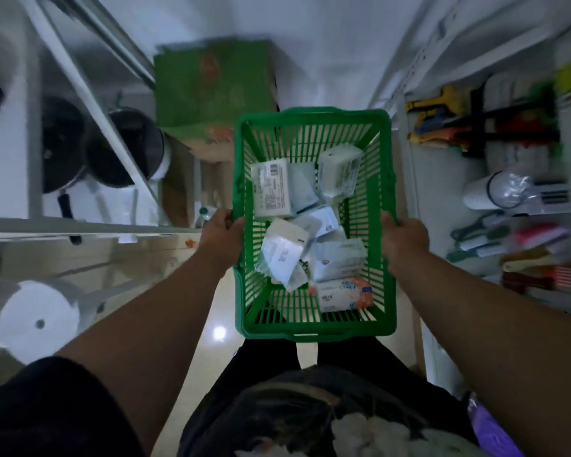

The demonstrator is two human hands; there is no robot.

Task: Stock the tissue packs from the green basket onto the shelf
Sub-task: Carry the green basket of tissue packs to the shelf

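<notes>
1. Carrying the basket (314, 329) down the aisle is the step in hand: you hold it in front of your body, at about 12 o'clock from your waist, clear of the floor.
2. Your left hand (220, 237) has its grip pressed around the basket's left rim, at 9 o'clock on the basket; your right hand (404, 240) clamps the right rim at 3 o'clock.
3. The packs (305, 225) all lie loose inside the basket, heaped at angles, with one orange-marked pack (343, 293) nearest you at 6 o'clock. None is on a shelf yet, so stocking has not begun.
4. The right shelf (521, 199), at 3 o'clock, holds brushes and wrapped goods; the left shelf (80, 227), at 9 o'clock, holds pans (122, 150). The picture is blurred, and I cannot tell which shelf has the tissue spot.
5. A green box (211, 90) stands on the floor ahead at 12 o'clock; mind it as you move on.
6. The next move, as I judge it, calls for freeing a hand: set the basket down or brace it on one arm, then lift out one pack.
</notes>
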